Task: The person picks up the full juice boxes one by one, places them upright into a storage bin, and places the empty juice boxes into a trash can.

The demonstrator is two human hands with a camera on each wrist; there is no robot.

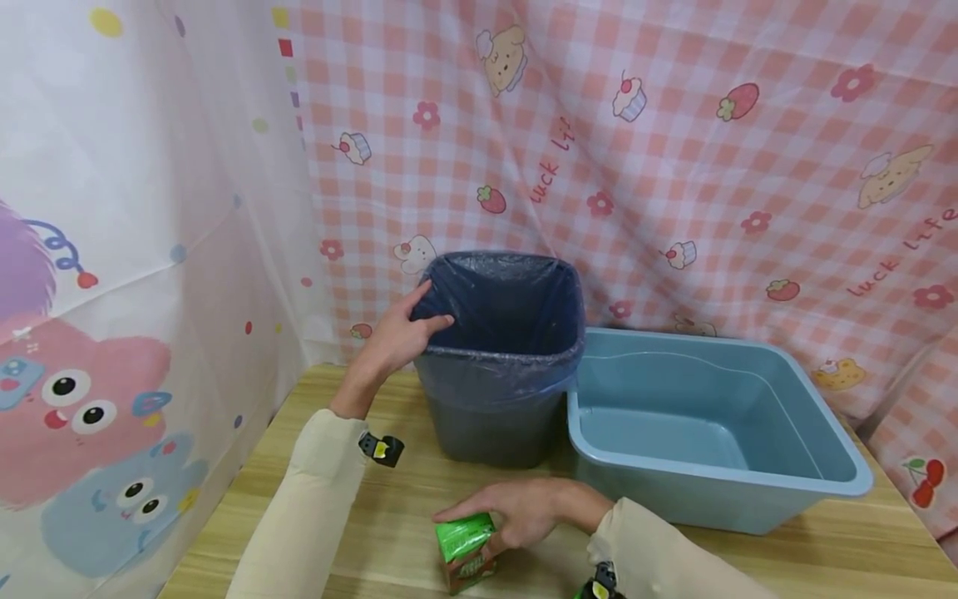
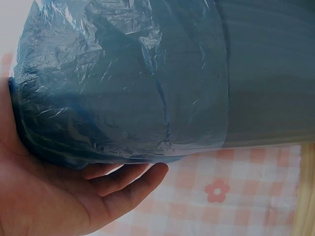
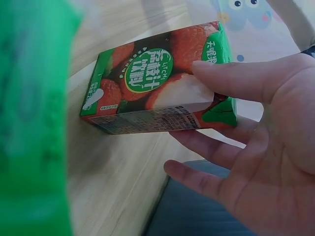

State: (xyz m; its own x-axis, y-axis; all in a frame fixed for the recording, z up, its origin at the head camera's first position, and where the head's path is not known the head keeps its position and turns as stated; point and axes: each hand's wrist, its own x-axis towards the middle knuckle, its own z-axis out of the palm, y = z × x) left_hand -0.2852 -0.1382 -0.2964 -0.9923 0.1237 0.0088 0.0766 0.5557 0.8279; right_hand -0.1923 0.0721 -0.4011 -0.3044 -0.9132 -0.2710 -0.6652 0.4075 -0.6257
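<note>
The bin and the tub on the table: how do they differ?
The bin is tall, narrow and dark, lined with a blue plastic bag; the tub is low, wide, light blue and unlined. The left hand holds the bin's rim; no hand touches the tub. Both stand upright, open-topped, side by side on the wooden table.

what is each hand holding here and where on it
The right hand grips the green juice carton by its top end. The left hand holds the bag-lined bin at the rim's left corner.
</note>
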